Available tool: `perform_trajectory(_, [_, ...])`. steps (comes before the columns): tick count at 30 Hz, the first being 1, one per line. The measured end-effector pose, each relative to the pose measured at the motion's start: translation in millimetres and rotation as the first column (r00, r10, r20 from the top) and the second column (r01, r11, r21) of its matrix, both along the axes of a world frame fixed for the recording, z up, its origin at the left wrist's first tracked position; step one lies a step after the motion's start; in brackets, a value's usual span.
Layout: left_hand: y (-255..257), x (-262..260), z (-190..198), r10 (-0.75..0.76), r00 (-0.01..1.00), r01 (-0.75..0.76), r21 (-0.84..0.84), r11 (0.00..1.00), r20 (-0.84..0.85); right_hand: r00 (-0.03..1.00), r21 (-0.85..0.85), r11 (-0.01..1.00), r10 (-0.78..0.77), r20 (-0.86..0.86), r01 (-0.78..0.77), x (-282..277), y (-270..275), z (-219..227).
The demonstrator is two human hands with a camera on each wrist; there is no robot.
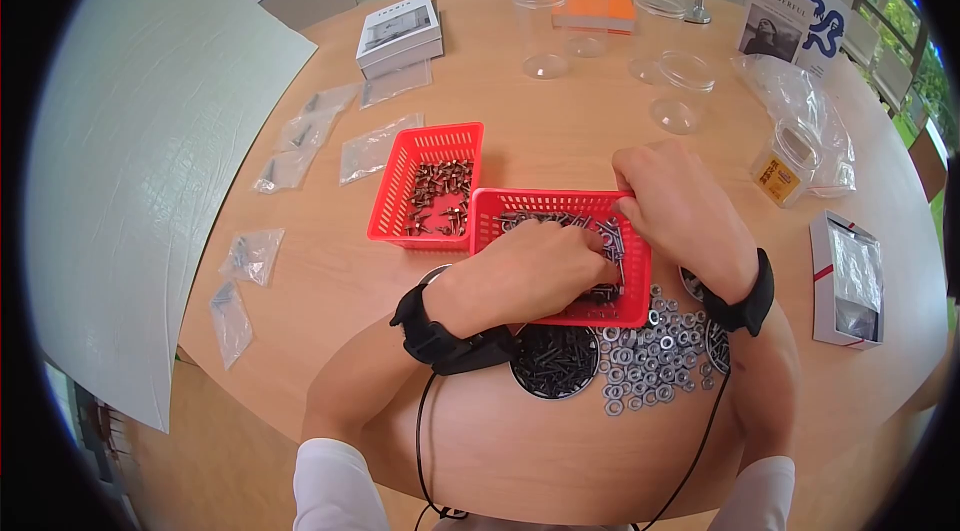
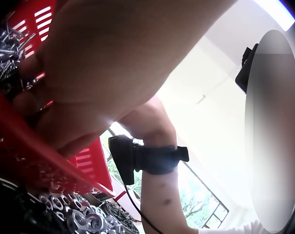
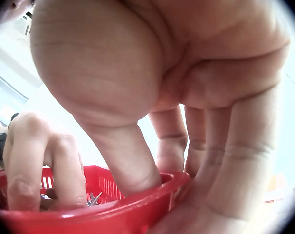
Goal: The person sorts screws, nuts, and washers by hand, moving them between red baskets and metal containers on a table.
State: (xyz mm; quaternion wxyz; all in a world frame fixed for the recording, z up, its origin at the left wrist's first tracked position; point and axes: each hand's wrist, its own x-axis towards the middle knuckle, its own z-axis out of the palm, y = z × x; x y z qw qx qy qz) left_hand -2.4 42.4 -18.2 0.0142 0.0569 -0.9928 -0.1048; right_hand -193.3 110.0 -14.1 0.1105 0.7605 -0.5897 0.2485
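A red basket (image 1: pixel 632 306) of silver screws (image 1: pixel 612 231) sits near the table's middle. My left hand (image 1: pixel 530 271) reaches into it, fingers down among the screws; in the left wrist view the left hand (image 2: pixel 89 73) has its fingertips partly hidden in the basket. My right hand (image 1: pixel 685 211) grips the basket's right rim; in the right wrist view the thumb of the right hand (image 3: pixel 186 97) is inside the rim (image 3: pixel 137 200) and the other fingers are outside. Dark screws (image 1: pixel 556 361) fill a round dish below the basket, beside loose silver nuts (image 1: pixel 650 356).
A second red basket (image 1: pixel 382 216) with brass-coloured screws touches the first at left. Plastic bags (image 1: pixel 283 171) lie on the left. Clear jars (image 1: pixel 545 31), books (image 1: pixel 400 36) and an orange box (image 1: pixel 620 1) stand at the back; a white box (image 1: pixel 828 281) lies right.
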Motion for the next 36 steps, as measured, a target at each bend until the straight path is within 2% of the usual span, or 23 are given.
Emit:
perform_trajectory(2, [-2, -2, -4, -0.012, 0.999, 0.013, 0.006, 1.0, -0.042, 1.0, 0.012, 1.0, -0.004, -0.002, 0.004, 0, 0, 0])
perform_trajectory(7, [1, -4, 4, -0.066, 0.997, 0.065, -0.029, 0.997, -0.026, 1.0, 0.076, 0.997, -0.022, 0.0, 0.021, 1, -1, 4])
perform_trajectory(14, [1, -5, 1, -0.082, 0.996, 0.081, -0.056, 0.995, -0.019, 0.999, 0.004, 1.0, 0.024, 0.02, -0.024, 0, 0, 3])
perform_trajectory(17, [0, -3, 1, -0.063, 0.994, 0.062, -0.004, 0.998, -0.084, 1.0, 0.049, 0.999, -0.008, 0.022, 0.007, 1, -1, 6])
perform_trajectory(20, [-2, 2, 8, -0.008, 0.994, 0.004, -0.041, 0.999, -0.104, 1.0, 0.054, 0.998, -0.014, 0.016, 0.013, 0, -1, 5])
perform_trajectory(22, [-3, 7, 17, 0.068, 0.997, -0.072, -0.099, 0.993, -0.043, 1.0, 0.011, 1.0, 0.008, 0.01, -0.008, 0, -1, 3])
perform_trajectory(26, [-3, 20, 28, 0.216, 0.976, -0.21, -0.214, 0.954, 0.004, 1.0, 0.036, 0.999, 0.0, 0.007, 0.0, 2, -1, 7])
perform_trajectory(29, [3, 22, 38, 0.248, 0.968, -0.237, -0.191, 0.953, 0.04, 0.999, 0.095, 0.995, -0.034, 0.035, 0.031, 4, 0, 12])
perform_trajectory(32, [9, 16, 36, 0.129, 0.983, -0.122, -0.058, 0.991, 0.134, 0.993, 0.151, 0.986, -0.077, 0.09, 0.063, 6, -1, 15])
perform_trajectory(35, [12, 9, 35, 0.162, 0.937, -0.184, 0.044, 0.982, 0.31, 0.993, 0.165, 0.984, -0.086, 0.084, 0.071, 6, -2, 15])
perform_trajectory(36, [10, 9, 29, 0.151, 0.955, -0.156, 0.002, 0.988, 0.255, 0.993, 0.171, 0.982, -0.091, 0.079, 0.077, 6, -2, 15])
